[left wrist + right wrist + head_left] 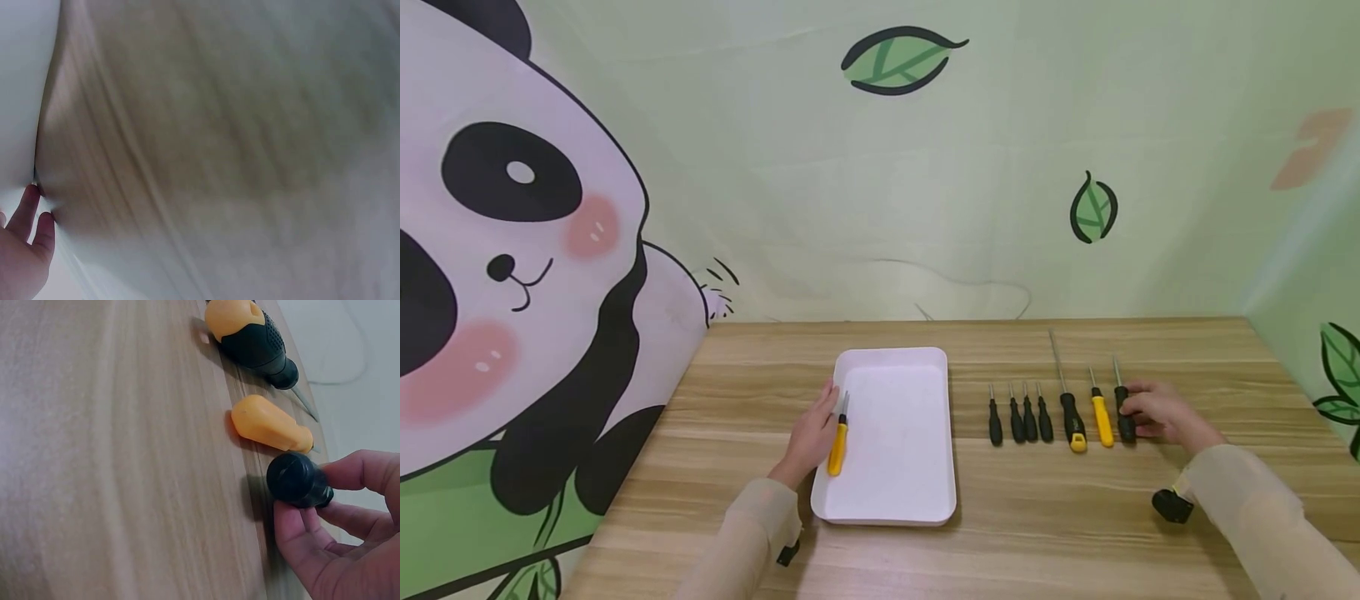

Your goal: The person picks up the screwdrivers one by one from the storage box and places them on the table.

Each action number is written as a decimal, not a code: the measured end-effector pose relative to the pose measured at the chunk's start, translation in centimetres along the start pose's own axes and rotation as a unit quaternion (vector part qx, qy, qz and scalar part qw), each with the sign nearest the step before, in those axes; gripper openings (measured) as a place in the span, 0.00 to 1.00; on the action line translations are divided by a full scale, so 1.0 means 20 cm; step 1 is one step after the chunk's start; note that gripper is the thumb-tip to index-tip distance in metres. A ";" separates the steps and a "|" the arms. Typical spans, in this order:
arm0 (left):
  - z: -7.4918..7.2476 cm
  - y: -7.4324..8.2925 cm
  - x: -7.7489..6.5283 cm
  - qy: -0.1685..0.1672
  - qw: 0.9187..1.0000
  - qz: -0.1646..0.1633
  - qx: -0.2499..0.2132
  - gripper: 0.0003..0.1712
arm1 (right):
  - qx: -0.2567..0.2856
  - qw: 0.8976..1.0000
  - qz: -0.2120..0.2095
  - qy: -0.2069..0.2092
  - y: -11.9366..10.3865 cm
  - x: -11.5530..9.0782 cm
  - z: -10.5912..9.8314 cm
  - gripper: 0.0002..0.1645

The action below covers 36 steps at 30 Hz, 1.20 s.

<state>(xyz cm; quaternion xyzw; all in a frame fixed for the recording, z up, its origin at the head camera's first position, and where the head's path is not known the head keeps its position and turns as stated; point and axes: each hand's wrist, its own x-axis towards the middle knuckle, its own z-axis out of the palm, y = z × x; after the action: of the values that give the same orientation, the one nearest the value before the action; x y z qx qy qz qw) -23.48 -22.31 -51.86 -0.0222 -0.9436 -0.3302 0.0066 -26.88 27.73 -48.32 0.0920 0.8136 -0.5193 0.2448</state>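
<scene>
A white tray (898, 437) lies on the table with a yellow-handled screwdriver (838, 448) inside, along its left side. My left hand (814, 432) holds the tray's left rim; in the left wrist view some of its fingers (25, 215) touch the outer edge. Further right, my right hand (1161, 412) pinches the handle of a black screwdriver (1123, 408), the last in the row. The right wrist view shows thumb and fingers around that black handle (294, 479). Just left of it lie a yellow screwdriver (1102, 419) and a long black-and-yellow screwdriver (1073, 423).
Several small black screwdrivers (995, 423) lie side by side between the tray and the larger ones, tips pointing away. The wooden table (1000, 533) meets a wall (760, 183) printed with a panda and leaves at its back edge.
</scene>
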 end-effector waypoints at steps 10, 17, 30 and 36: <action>0.00 0.00 0.01 0.003 1.000 0.002 0.006 0.27 | -0.010 1.000 0.019 0.006 -0.04 -0.01 0.01 0.41; -0.01 0.00 0.01 0.008 1.000 0.007 0.011 0.27 | -0.029 0.999 0.028 0.007 -0.06 0.00 0.01 0.41; -0.01 0.01 0.00 0.005 1.000 0.006 0.005 0.27 | -0.046 0.999 0.029 0.002 -0.06 0.00 0.01 0.39; -0.01 0.01 0.00 -0.002 1.000 -0.005 -0.001 0.27 | -0.055 0.998 0.027 0.005 -0.07 -0.01 0.02 0.39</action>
<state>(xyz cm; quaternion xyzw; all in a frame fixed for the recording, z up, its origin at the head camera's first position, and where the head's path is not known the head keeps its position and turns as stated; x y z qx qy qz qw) -23.43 -22.23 -51.63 -0.0178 -0.9433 -0.3315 0.0028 -27.15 26.79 -47.22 0.1026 0.8394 -0.4667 0.2591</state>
